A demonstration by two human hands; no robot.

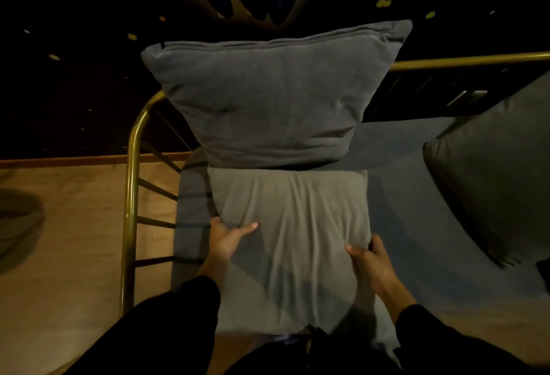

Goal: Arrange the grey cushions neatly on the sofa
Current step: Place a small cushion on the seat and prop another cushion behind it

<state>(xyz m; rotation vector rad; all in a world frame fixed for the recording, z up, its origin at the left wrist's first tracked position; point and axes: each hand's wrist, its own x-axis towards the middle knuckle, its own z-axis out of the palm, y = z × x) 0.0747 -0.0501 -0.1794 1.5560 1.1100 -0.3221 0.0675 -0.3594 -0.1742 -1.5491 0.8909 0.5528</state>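
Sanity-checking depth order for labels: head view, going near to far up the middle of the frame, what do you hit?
Light grey cushion gripped on its sides by the left hand and right hand → darker grey cushion standing upright behind it → brass rail of the sofa back → dark patterned wall.

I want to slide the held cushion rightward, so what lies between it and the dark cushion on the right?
Only bare seat. The head view shows nothing resting between the lighter cushion and the dark cushion.
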